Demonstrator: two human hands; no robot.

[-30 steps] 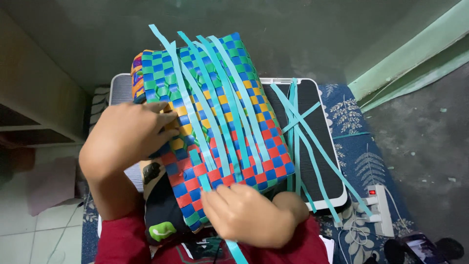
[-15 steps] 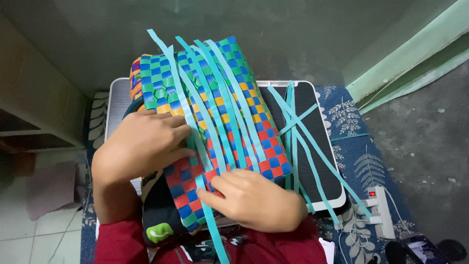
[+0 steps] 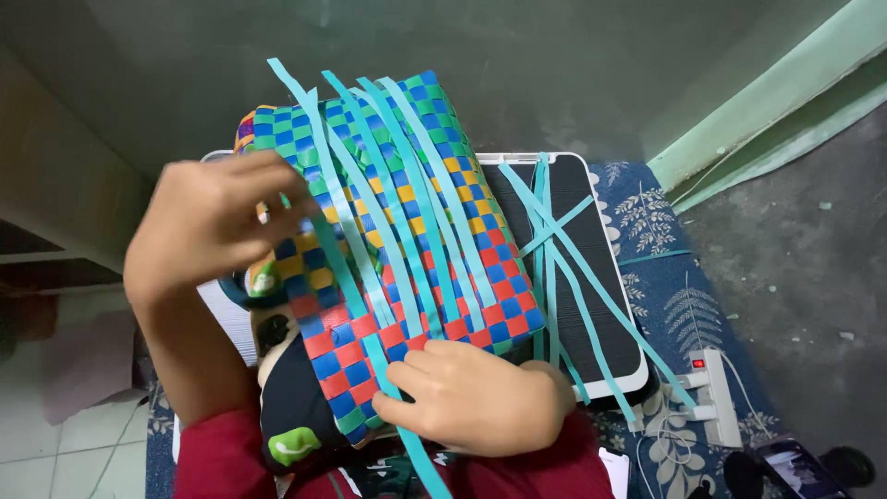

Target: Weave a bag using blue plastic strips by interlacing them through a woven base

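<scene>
Clearly, the left hand [image 3: 217, 226] lies spread on the checkered woven plastic-strip basket [image 3: 388, 249], which rests on the lap against a white-rimmed black board [image 3: 591, 268]. The right hand [image 3: 480, 397], fingers curled, pinches 1 loose teal plastic strip [image 3: 370, 268]. Its inside is hidden.

Phone [image 3: 802, 469] bottom right, screen lit.
</scene>
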